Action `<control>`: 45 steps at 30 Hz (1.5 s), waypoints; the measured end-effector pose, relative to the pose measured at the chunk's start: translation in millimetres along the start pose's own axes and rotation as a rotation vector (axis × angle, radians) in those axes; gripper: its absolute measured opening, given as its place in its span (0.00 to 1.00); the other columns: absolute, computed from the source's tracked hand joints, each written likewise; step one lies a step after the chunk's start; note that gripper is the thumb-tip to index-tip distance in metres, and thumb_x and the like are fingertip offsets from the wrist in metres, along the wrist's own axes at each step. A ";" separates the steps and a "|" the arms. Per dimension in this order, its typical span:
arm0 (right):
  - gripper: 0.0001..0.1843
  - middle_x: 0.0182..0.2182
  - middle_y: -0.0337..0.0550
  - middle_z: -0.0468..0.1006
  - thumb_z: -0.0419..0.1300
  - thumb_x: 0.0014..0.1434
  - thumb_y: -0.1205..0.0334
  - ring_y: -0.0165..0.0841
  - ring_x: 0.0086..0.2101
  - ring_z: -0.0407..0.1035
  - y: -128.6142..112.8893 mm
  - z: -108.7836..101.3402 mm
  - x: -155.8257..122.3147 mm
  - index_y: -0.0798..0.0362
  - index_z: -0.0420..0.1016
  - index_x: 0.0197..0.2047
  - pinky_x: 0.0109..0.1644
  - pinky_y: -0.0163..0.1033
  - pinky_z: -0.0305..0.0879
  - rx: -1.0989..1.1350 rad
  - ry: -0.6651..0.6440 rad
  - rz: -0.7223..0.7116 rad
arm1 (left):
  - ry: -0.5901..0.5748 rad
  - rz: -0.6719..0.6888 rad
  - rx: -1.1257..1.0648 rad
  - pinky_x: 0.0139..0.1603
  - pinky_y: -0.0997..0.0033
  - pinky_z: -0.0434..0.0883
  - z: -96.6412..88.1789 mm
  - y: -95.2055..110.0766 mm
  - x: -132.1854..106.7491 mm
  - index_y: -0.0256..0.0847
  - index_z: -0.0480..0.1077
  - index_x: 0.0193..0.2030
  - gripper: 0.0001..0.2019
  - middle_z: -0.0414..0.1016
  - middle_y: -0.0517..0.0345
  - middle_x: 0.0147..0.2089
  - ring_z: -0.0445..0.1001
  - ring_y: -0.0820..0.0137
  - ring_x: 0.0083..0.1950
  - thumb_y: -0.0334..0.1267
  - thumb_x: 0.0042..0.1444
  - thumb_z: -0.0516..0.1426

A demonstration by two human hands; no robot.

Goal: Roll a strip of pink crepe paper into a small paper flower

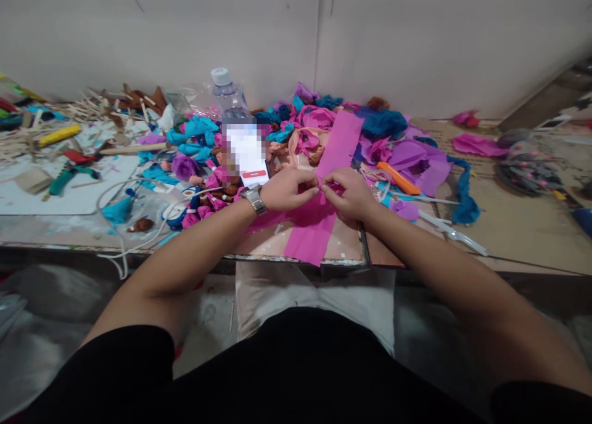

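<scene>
Item: pink strip (340, 146), crepe-like, laid flat to the right of the phone (256, 176), running from the paper pile (197, 128) behind it down to the table edge in front.

Risks, as I judge them from where I stand. First, tearing: the paper looks thin, and two fingertip pinches set close together could split it if they pull apart. Second, slipping: the strip's near end lies at the table edge and seems unweighted, so a tug or a brushing forearm could drag it askew. Third, a knock: the watch (254, 199) sits just beside the phone's near end, and a leftward swing of that wrist could shove the phone into the pile. Fourth, mixing: loose scraps crowd the phone on several sides, and a similar one could be caught up by mistake.

Grip: left hand (289, 190), right of the phone, thumb and fingers pinching a bit of pink paper; right hand (351, 193), farther right, pinching at the same spot. Fingertips nearly meet. The strip lies beneath and between them, its ends extending beyond and nearer than the grip. Whether the pinched bit belongs to it, I cannot tell.
</scene>
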State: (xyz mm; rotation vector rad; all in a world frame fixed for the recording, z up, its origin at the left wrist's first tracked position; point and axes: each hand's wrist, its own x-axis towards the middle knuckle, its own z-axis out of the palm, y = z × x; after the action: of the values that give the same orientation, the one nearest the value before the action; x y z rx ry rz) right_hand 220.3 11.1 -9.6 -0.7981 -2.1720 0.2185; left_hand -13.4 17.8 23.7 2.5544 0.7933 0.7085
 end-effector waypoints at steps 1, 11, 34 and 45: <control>0.09 0.33 0.45 0.81 0.60 0.69 0.57 0.40 0.36 0.73 0.0 0.3 -0.1 0.49 0.74 0.36 0.43 0.46 0.64 0.000 0.011 -0.003 | -0.002 0.000 -0.006 0.37 0.68 0.65 -0.2 -0.1 0.0 0.39 0.74 0.36 0.12 0.78 0.58 0.31 0.72 0.70 0.32 0.43 0.68 0.56; 0.08 0.32 0.44 0.79 0.60 0.67 0.59 0.39 0.35 0.71 -0.5 -0.9 0.0 0.48 0.70 0.34 0.43 0.46 0.62 -0.008 0.012 0.025 | -0.028 -0.028 0.015 0.37 0.68 0.63 0.4 -6.4 1.2 0.39 0.77 0.37 0.15 0.78 0.58 0.31 0.70 0.72 0.30 0.47 0.70 0.57; 0.08 0.31 0.44 0.81 0.60 0.66 0.58 0.40 0.34 0.72 0.6 -0.4 0.3 0.48 0.73 0.34 0.44 0.47 0.62 -0.045 0.026 0.072 | -0.019 -0.039 0.051 0.41 0.67 0.66 -5.7 -7.5 1.0 0.40 0.79 0.42 0.11 0.83 0.56 0.36 0.76 0.68 0.35 0.37 0.64 0.55; 0.08 0.33 0.44 0.81 0.61 0.66 0.57 0.40 0.35 0.72 2.0 -1.1 -0.3 0.48 0.73 0.34 0.45 0.47 0.63 -0.029 0.025 0.073 | -0.026 -0.035 0.001 0.41 0.66 0.67 -7.7 -8.8 0.0 0.40 0.76 0.37 0.10 0.80 0.58 0.32 0.75 0.68 0.34 0.41 0.64 0.57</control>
State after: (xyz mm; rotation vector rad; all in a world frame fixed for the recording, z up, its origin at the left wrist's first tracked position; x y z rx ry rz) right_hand 222.2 12.3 -9.9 -0.8932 -2.1289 0.2139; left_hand -21.5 26.1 25.7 2.5391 0.8273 0.6625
